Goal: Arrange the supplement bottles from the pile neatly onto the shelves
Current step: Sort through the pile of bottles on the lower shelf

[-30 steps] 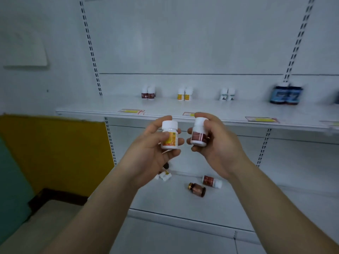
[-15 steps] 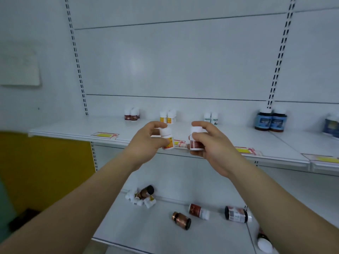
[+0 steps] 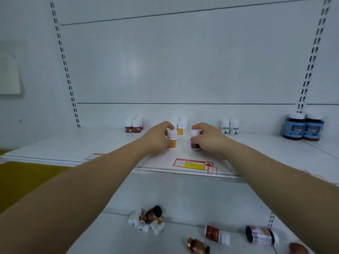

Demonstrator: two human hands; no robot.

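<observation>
I have both arms stretched out over the upper shelf (image 3: 256, 154). My left hand (image 3: 157, 137) grips a small white bottle with a yellow label (image 3: 172, 139), fingers (image 3: 167, 125) wrapped over its cap and side; the bottle is upright, at or just above the shelf surface, and I cannot tell whether its base touches. My right hand (image 3: 209, 139) is closed around a white-capped bottle with a dark red label (image 3: 194, 140), also upright, and just beside the other one with a small gap between them.

Right behind my left hand stands a cluster of yellow-label bottles (image 3: 182, 125) against the back panel. To their left is a group of red-label bottles (image 3: 134, 125), to the right a pair of green-label bottles (image 3: 230, 127), and far right two larger dark bottles with blue labels (image 3: 303, 127). A red and yellow price tag (image 3: 194, 165) lies flat near the shelf's front edge, between my forearms.

On the lower shelf (image 3: 110, 235) the pile (image 3: 146, 219) of small white bottles with one brown bottle on top lies jumbled near the back. Further right, an amber bottle (image 3: 198, 245), a white bottle with red label (image 3: 217, 234) and a dark-capped bottle (image 3: 261, 235) lie on their sides, apart from one another.
</observation>
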